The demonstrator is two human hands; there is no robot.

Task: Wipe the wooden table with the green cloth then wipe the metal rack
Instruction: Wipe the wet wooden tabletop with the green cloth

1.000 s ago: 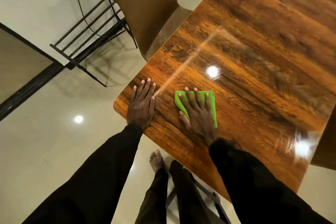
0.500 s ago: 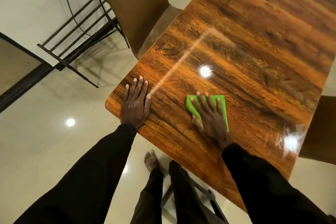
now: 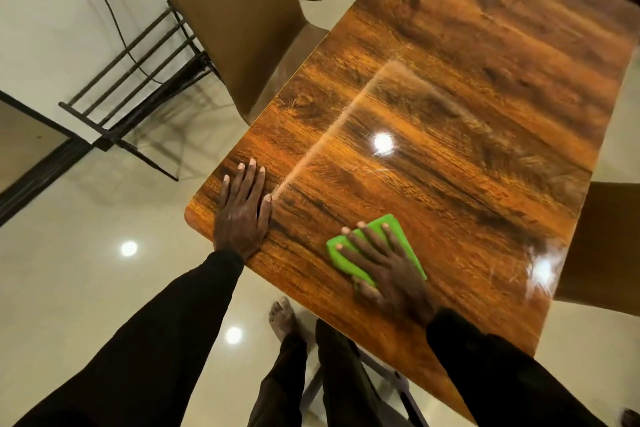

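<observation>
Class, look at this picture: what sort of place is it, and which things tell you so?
Probably an indoor dining or canteen area: a glossy wooden table with brown chairs drawn up to it, standing on a polished tiled floor.

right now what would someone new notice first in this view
The bright green folded cloth stands out, pressed flat under the right hand near the glossy wooden table's near edge. The left hand rests flat at the table's corner, and a brown plastic chair stands beyond.
</observation>
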